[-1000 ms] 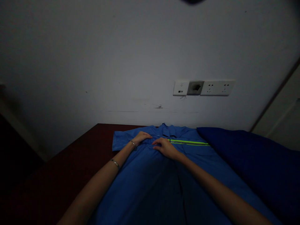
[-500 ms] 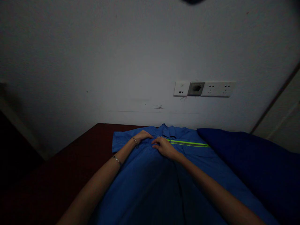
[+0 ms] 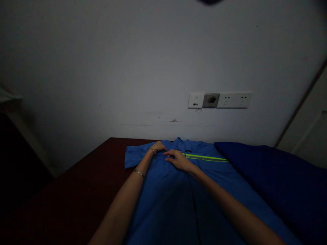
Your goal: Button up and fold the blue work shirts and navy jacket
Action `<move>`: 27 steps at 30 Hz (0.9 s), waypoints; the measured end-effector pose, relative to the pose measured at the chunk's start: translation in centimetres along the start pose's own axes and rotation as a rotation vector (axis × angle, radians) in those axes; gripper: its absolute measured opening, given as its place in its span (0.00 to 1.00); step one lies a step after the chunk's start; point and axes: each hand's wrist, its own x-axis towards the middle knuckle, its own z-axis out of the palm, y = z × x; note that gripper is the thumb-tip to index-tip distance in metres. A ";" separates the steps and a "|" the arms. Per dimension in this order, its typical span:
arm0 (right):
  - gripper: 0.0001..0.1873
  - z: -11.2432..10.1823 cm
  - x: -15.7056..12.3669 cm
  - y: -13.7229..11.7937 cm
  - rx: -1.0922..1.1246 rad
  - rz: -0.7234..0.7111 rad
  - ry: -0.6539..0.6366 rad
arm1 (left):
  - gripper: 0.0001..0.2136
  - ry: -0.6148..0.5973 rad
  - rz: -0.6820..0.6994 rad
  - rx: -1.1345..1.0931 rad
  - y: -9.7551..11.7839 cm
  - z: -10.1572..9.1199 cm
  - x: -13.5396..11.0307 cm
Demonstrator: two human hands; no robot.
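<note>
A blue short-sleeved work shirt (image 3: 158, 190) with a yellow-green reflective stripe (image 3: 204, 157) across its chest lies spread out, collar toward the wall. My left hand (image 3: 158, 146), with bracelets on wrist and forearm, is closed on the cloth at the left of the chest; its fingertips are partly hidden. Just right of it, my right hand (image 3: 180, 161) rests on the shirt with bent fingers pointing left. A small gap shows between its thumb and index finger, and the cloth beneath is slightly wrinkled.
The shirt lies on a dark red table (image 3: 102, 163) against a pale wall (image 3: 143, 68). Darker blue cloth (image 3: 270, 177) covers the right side. Sockets and switches (image 3: 233, 100) are set in the wall above. A dark piece of furniture (image 3: 17, 156) stands at far left.
My left hand has moved slightly right, closer to my right hand, and its fingers are more curled. My right hand stays nearly in place. The camera view has shifted a little.
</note>
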 end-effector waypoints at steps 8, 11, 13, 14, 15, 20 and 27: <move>0.13 -0.6 -1.1 0.9 -0.278 -0.180 -0.066 | 0.05 0.102 -0.065 -0.054 -1.9 1.3 -1.8; 0.11 -0.5 -1.2 1.5 -0.274 -0.175 -0.008 | 0.06 0.098 0.007 -0.197 -2.8 1.2 -2.6; 0.10 -0.2 -1.2 1.8 -0.231 -0.147 0.030 | 0.09 0.088 0.032 -0.284 -3.0 1.0 -3.3; 0.10 0.0 -1.2 1.9 -0.204 -0.128 0.046 | 0.10 0.086 0.039 -0.327 -3.0 0.9 -3.6; 0.10 0.1 -1.1 1.9 -0.179 -0.106 0.060 | 0.11 0.086 0.043 -0.372 -2.9 0.8 -4.0; 0.10 1.2 -1.0 1.4 -0.122 0.034 0.161 | 0.13 0.093 0.083 -0.593 -2.2 1.2 -5.5; 0.10 2.3 -1.1 1.2 -0.154 0.102 0.274 | 0.12 -0.006 0.063 -0.617 -2.7 1.1 -6.2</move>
